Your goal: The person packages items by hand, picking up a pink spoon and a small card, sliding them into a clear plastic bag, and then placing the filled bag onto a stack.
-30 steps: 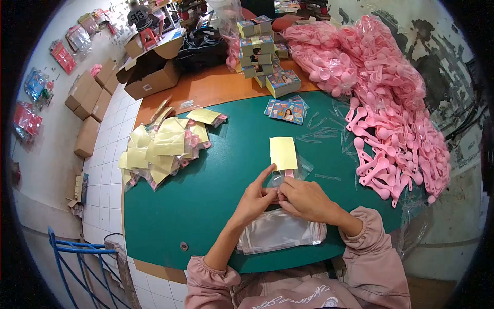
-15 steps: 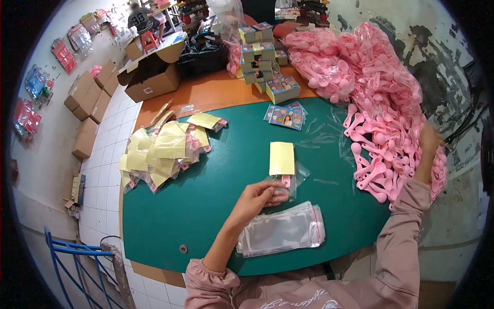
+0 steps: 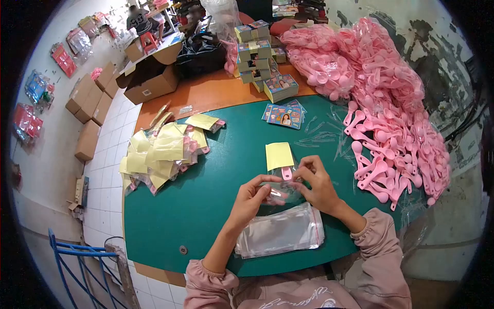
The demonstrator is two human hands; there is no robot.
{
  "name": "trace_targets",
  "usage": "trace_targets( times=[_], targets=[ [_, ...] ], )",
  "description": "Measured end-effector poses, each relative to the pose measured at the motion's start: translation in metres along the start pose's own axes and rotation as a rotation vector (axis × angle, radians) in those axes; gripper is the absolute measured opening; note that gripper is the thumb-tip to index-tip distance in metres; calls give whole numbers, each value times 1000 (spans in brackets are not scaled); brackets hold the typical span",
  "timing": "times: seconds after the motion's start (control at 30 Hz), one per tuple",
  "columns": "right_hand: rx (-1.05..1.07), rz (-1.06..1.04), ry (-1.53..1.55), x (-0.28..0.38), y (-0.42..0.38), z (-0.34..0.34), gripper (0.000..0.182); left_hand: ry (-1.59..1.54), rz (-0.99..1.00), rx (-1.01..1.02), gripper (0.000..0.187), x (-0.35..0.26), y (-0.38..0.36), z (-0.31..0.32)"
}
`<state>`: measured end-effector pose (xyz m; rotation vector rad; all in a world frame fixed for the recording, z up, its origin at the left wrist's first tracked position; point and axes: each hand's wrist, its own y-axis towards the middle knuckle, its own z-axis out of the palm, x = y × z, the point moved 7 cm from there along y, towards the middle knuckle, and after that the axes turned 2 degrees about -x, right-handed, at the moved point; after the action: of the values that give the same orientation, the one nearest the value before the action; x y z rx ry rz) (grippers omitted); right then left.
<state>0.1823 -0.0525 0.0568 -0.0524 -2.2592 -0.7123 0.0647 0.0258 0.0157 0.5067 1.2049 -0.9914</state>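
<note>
In front of me a clear plastic bag (image 3: 293,191) holds a yellow card (image 3: 279,156) and a pink spoon, whose handle (image 3: 286,173) shows below the card. My left hand (image 3: 256,197) is closed on the bag's near end, thumb over fingers. At the bag's right edge, my right hand (image 3: 320,186) pinches the plastic between thumb and fingertips; what exactly lies in the pinch is partly hidden. Just below both hands lies a stack of flat clear bags (image 3: 280,232) with a red line near the right end.
Filled bags with yellow cards (image 3: 167,149) are heaped at left. Pink spoons (image 3: 386,159) pile up at right, below larger bags of them (image 3: 370,67). Printed cards (image 3: 284,115) and thin clear strips (image 3: 316,136) lie farther back, near card stacks (image 3: 280,86) and a cardboard box (image 3: 152,85).
My right hand has come from beside the spoon pile at far right to the bag's right edge. My left hand stays on the bag, nearly unmoved.
</note>
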Motion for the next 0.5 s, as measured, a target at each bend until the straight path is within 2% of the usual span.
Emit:
trace_targets(
  times=[0.07,0.13,0.2,0.23,0.3,0.47,0.5],
  targets=[
    [-29,89,114,-10,-3,-4,17,64,-4,-48,22,4,2,-4],
    [58,211,197,-24,-6,-2,15,139,-15,-86,21,6,3,-7],
    [88,244,233,-25,-7,-2,15,533,5,-188,18,0,2,-14],
    [121,272,268,-26,-8,0,15,536,2,-189,18,0,3,-14],
    [144,300,306,-28,-8,0,13,855,281,-97,20,-15,4,1],
    [230,402,452,-47,-16,10,9,762,251,-92,14,-4,5,-4],
    [251,499,592,-51,-19,16,10,745,240,-111,11,-4,5,-5]
  ],
)
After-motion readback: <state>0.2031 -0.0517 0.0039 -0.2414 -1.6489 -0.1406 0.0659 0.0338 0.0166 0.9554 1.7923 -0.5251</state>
